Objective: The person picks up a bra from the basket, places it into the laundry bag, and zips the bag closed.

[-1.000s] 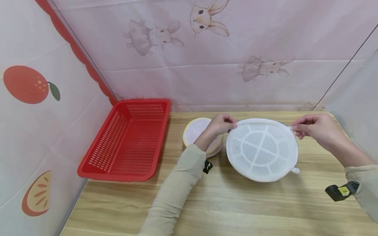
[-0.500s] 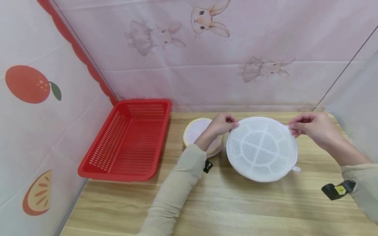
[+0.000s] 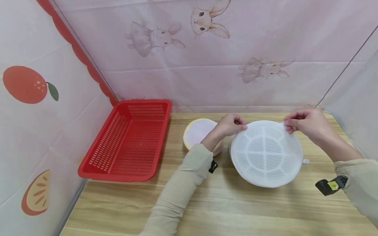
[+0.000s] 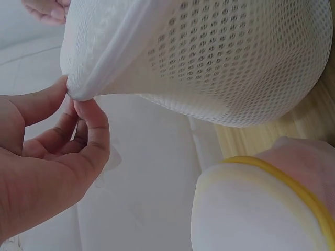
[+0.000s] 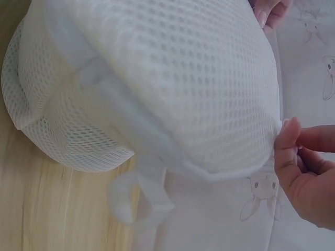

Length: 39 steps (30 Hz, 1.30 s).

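A round white mesh laundry bag (image 3: pixel 264 157) stands on the table with its mesh top tilted toward me. My left hand (image 3: pixel 230 126) pinches the top rim at its back left, thumb above and fingers below, as the left wrist view shows. Farther right on the back rim, my right hand (image 3: pixel 308 124) pinches the edge between thumb and fingertips; what exactly it pinches is too small to tell. The bag's side wall (image 5: pixel 78 125) sags in folds. A white fabric loop (image 5: pixel 157 193) hangs from the rim on the right side.
Left of the bag, partly behind my left wrist, sits a smaller round whitish bag with yellow trim (image 3: pixel 199 131). A red slotted plastic basket (image 3: pixel 118 177) stands farther left. Behind the wooden table (image 3: pixel 224 209) hangs a pink rabbit-print cloth (image 3: pixel 200 88).
The bag has turned a little and shifted slightly right and toward me, its loop swinging farther back. My right hand has moved left along the rim, my left hand a little right.
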Tool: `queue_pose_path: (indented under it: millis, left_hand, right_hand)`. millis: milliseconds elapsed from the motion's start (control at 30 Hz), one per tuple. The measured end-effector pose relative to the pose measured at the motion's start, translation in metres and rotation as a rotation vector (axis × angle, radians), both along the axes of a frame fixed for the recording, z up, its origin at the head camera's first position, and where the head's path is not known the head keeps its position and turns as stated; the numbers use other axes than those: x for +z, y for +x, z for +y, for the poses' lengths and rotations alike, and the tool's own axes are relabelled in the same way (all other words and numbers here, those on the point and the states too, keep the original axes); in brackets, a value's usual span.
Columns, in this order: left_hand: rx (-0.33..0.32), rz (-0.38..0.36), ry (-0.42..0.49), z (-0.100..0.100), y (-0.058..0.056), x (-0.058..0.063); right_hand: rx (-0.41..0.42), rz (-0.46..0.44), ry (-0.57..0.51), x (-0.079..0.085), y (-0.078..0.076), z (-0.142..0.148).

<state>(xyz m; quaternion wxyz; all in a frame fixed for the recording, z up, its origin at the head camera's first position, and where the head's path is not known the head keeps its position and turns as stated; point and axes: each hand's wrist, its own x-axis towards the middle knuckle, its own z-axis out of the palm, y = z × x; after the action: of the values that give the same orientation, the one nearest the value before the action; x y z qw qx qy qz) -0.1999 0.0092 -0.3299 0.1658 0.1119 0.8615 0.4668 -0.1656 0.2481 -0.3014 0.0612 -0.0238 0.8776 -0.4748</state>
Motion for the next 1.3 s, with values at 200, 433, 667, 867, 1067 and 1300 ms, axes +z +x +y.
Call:
queue_pose_path:
  millis: [200,433,667,867,1067,1300]
  left_hand:
    - [0.046,-0.015,0.023,0.001,0.001,-0.002]
    - [0.101,-0.060,0.066,0.002,0.003,-0.004]
    - [0.126,-0.071,0.065,-0.003,0.002,-0.007]
    - [0.156,-0.103,0.116,-0.016,-0.001,-0.013]
    - [0.151,-0.141,0.182,-0.021,-0.002,-0.017]
    - [0.123,-0.144,0.162,-0.023,0.000,-0.015]
  right_hand:
    - [-0.001,0.012,-0.005,-0.001,-0.001,-0.001]
    - [-0.001,0.025,-0.001,-0.001,0.001,0.000]
    - [0.010,0.024,-0.013,-0.002,0.001,0.003]
    - [0.002,-0.019,-0.035,-0.009,0.003,0.013]
    - [-0.004,-0.044,-0.051,-0.014,0.005,0.019]
    - [0.002,-0.028,-0.041,-0.014,0.006,0.015]
